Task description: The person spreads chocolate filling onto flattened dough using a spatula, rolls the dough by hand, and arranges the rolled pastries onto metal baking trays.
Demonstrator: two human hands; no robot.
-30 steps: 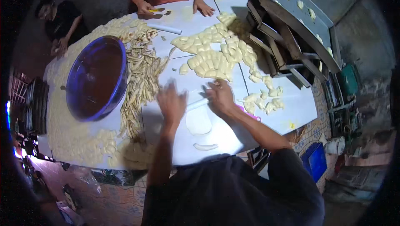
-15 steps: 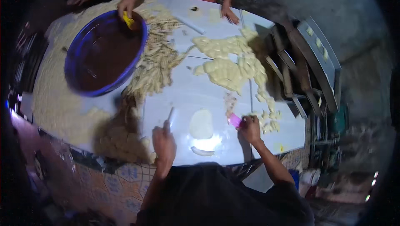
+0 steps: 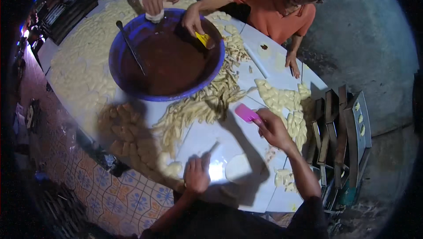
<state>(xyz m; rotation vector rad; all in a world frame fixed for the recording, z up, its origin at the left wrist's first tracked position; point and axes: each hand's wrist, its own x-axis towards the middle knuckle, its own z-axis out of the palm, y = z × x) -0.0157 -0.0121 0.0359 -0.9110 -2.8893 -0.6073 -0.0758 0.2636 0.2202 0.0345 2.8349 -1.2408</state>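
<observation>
My left hand is closed on a white rolling pin at the lower middle of the table, left of a flattened dough sheet. My right hand holds a pink scraper raised over the table, between the strips of filled dough and the pale dough pieces. Ahead of it stands a large blue basin of brown filling, with a long metal utensil leaning in it.
An orange-shirted person's hand holds a yellow scraper inside the basin. Another person's hand is at its far rim. Dough covers the left of the table. Metal trays are stacked at right and back left.
The view has swung toward the basin. My right hand took hold of the pink scraper and lifted it leftward toward the basin. The orange-shirted person's scraper moved into the basin.
</observation>
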